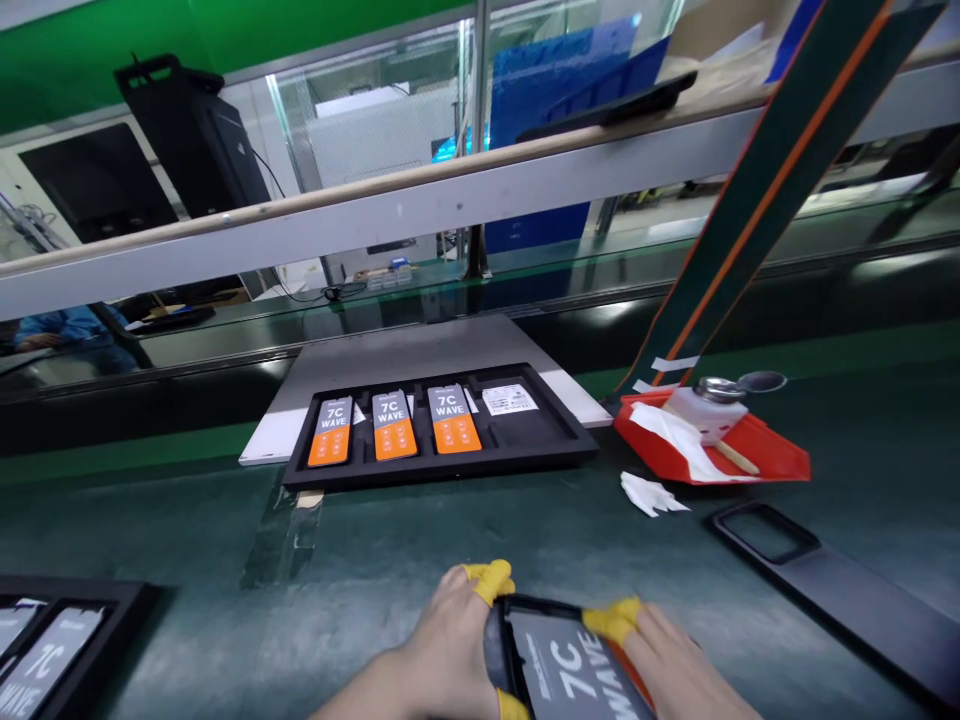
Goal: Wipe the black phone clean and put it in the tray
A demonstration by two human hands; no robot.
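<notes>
Near the bottom edge, a phone with a grey-and-orange "7C WAVE" front film (559,660) sits within a black frame; its lower end is cut off by the picture's edge. My left hand (450,640) grips the left side, yellow finger cots on its fingertips. From the right, my right hand (667,655) closes on the upper right edge, also in yellow finger cots. Beyond both hands, a black tray (525,455) carries 3 similar phones, one of them this phone (454,420). Its rightmost slot shows a white printed label (510,399).
The black tray rests on a grey board (405,345). A red bin (780,465) with a dispenser bottle (705,410) and brush stands right, near crumpled tissue (649,493). A grey plate with a black-rimmed window (862,590) lies nearer. Another phone tray (131,610) is at lower left.
</notes>
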